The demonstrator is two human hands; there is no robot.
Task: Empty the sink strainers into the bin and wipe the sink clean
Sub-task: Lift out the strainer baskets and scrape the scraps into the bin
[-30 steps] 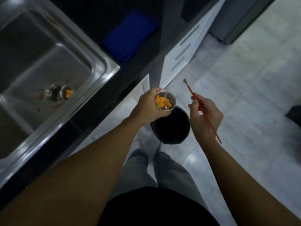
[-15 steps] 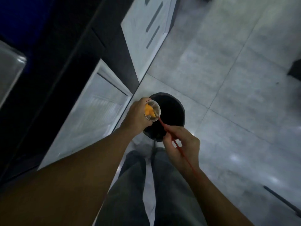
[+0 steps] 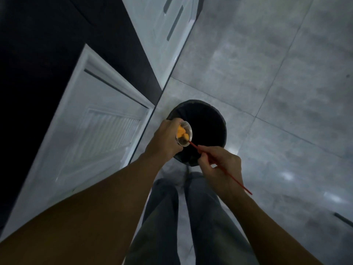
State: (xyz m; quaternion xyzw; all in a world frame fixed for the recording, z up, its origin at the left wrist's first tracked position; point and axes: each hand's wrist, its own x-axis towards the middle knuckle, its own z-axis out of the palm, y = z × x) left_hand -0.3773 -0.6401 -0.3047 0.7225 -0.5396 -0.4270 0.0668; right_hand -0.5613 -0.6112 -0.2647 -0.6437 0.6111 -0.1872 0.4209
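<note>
While the fingers (image 3: 172, 124) of the left hand (image 3: 164, 139) curl tight round one small metal sink strainer (image 3: 184, 133), they tip its open mouth sideways over the bin (image 3: 208, 129), prob. so the scraps drop straight in. Inside the strainer sit orange food bits (image 3: 181, 133), approx. two or three clumped together; exact count can't be told. The right hand (image 3: 219, 165) pinches one thin red stick (image 3: 219, 166) between thumb and fingertips, pen-style, its far tip poked into the strainer's lower rim, seemingly to pry the stuck bits loose. One round black bin stands on the grey tiled floor (image 3: 286, 73) directly beneath both hands, just in front of the person's two legs in grey trousers (image 3: 160, 217). Left of it, white cabinet doors (image 3: 91, 131) w/ a dark bench edge above. No sink in view, so wiping is judged not yet begun.
</note>
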